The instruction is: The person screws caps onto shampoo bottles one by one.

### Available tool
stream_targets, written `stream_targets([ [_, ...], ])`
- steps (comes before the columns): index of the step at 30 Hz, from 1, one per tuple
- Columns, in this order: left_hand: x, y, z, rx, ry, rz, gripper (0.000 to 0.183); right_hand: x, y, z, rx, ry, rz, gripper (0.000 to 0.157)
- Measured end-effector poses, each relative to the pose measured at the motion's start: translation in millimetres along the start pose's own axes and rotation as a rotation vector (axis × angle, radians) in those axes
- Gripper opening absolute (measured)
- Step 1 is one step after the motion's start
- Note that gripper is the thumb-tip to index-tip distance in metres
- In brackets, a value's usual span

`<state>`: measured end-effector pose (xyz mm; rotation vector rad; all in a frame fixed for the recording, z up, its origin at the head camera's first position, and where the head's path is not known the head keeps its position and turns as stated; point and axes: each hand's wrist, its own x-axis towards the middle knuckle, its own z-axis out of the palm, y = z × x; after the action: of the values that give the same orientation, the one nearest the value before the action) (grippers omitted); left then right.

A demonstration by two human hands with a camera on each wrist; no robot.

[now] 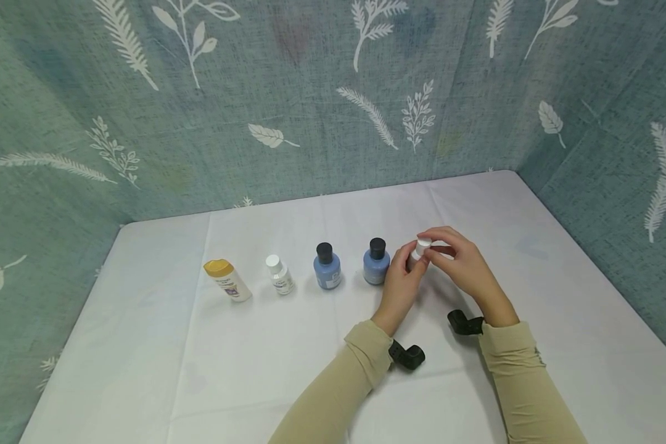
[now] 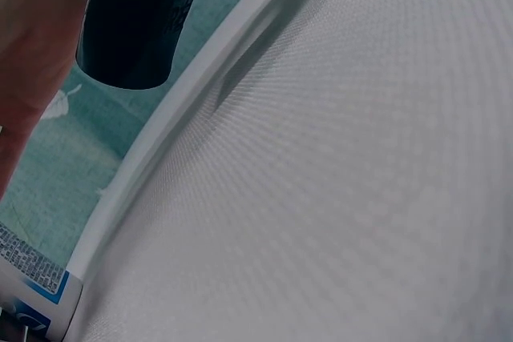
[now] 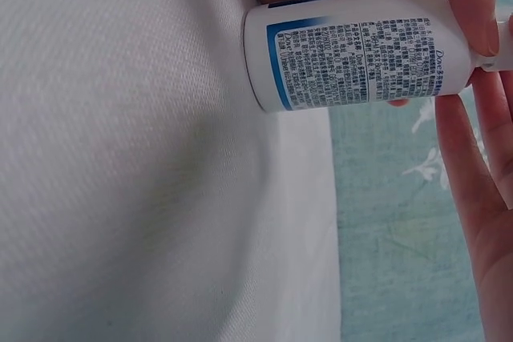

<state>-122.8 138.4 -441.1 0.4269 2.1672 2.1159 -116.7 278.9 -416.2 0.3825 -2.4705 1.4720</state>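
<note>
A small white Dove bottle (image 3: 361, 54) with a blue-edged label of dense print stands on the table. My left hand (image 1: 401, 287) grips its body from the left, in the head view. With thumb and fingers, my right hand (image 1: 462, 259) pinches the white cap (image 1: 424, 245) from the right. Most of the bottle hides behind both hands there; the right wrist view shows its label side, and fingers of both hands around it. Only the bottle's lower corner (image 2: 60, 302) appears in the left wrist view. A blue bottle (image 1: 376, 268) with a black cap stands close beside my left hand.
Farther left in a row stand another blue bottle (image 1: 327, 271) with a black cap, a small white bottle (image 1: 282, 280) and a cream bottle (image 1: 235, 287) with a yellow cap. A white cloth covers the table (image 1: 255, 370). Patterned green fabric (image 1: 311, 111) hangs around it.
</note>
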Motion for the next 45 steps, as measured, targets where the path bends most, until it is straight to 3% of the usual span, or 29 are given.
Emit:
stream_targets([
  [9,12.3,-31.2,5.6,-0.013,0.001,0.015,0.035,3,8,1.9,-0.003,0.05,0.026,0.027],
  [20,13.0,-31.6,7.2,-0.009,0.004,0.023,0.033,3,7,0.9,0.039,0.043,0.033,0.029],
  [25,12.8,-32.6,7.0,0.002,0.0,0.022,0.033,1,-9,-1.2,0.068,0.001,-0.011,0.03],
  [30,11.6,-31.8,7.0,0.005,-0.002,0.021,0.032,-1,-22,-2.0,0.021,-0.025,-0.017,0.029],
  [45,11.4,-31.2,6.9,0.02,0.014,0.007,0.031,0,-20,2.4,0.038,0.039,-0.007,0.028],
])
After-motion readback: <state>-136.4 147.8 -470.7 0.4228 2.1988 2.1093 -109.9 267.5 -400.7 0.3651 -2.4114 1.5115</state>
